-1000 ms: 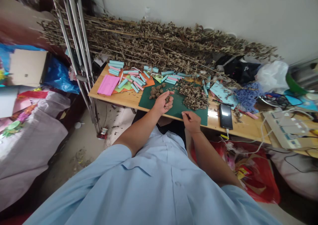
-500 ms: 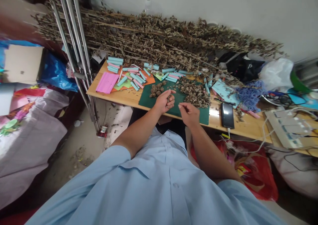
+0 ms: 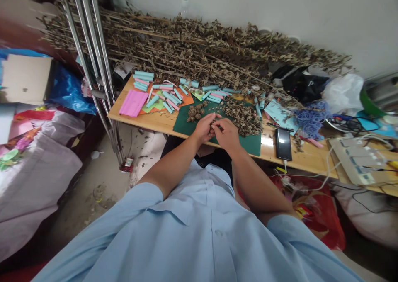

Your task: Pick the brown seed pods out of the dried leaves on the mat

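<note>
My left hand is curled over the green cutting mat, with a small clump of dark dried leaves partly hidden in its fingers. My right hand meets it, thumb and fingertips pinched together at that clump. What exactly the right fingertips grip is too small to make out. On the mat, just beyond my left hand, sits a cluster of round brown leaf balls. A loose heap of crumbled dried leaves lies beyond my right hand.
Blue and pink paper rolls and a pink paper stack lie at the table's left. Dried leafy stalks span the back. A phone, blue yarn and a power strip are rightward. Metal crutches stand left.
My right hand has moved left and inward from over the mat to touch my left hand. The left hand stays in about the same place, still curled around the clump.
</note>
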The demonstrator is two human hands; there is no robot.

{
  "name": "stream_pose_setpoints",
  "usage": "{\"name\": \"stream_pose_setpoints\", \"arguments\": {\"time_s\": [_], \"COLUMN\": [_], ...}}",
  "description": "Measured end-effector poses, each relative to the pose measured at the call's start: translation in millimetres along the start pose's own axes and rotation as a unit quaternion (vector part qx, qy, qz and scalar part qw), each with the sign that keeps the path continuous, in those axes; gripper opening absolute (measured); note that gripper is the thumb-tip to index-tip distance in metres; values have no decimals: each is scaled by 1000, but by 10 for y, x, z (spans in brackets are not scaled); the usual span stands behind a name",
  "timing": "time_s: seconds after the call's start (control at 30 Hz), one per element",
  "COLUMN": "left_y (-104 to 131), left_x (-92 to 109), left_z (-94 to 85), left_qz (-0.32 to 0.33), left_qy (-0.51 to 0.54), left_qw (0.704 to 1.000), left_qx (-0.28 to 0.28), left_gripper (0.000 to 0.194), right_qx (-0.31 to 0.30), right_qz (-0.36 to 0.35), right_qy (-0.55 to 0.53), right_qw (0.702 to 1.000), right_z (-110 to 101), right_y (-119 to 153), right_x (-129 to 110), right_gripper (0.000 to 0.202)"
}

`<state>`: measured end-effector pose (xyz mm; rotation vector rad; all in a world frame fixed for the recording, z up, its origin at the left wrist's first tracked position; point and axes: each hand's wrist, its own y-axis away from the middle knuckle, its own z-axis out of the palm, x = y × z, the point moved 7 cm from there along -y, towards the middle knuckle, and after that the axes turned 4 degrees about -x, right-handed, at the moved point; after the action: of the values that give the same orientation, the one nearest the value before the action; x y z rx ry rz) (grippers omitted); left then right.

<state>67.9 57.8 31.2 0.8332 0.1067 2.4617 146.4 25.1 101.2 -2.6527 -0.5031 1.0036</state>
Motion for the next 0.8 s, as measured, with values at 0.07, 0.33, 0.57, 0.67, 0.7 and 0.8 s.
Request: {"name": "stream_pose_setpoints", "arguments": {"time_s": [0.07,0.33,0.57,0.67,0.7,0.8], "left_y": [-3,-43,-61,-62,-63,-68], "left_x": [-6,-21,-26,-22,-20,-13], "left_z": [9,-13,-4,10,15,27], "left_qz": [-6,-8,-14,-15,-13,-4], "left_qy": [-2,12,17,18,20,20], "left_qw": [1000,1000,999,999,999,998], "left_qx": [-11,-16,-27,-37,-40,-51], "left_gripper": [28,29,30,31,31,31], "right_qx": [-4,15,28,33,32,23], "right_qz": [13,106,147,122,112,79], "right_qy": [8,-80,-132,-101,-88,-46], "right_qw": [1000,991,980,987,989,996], "right_z": [-8,-23,-13,-16,-15,-16], "right_y": [-4,4,1,-15,-24,-67], "right_x": [14,180,233,231,229,191], "right_gripper": [11,13,16,15,14,15]}}
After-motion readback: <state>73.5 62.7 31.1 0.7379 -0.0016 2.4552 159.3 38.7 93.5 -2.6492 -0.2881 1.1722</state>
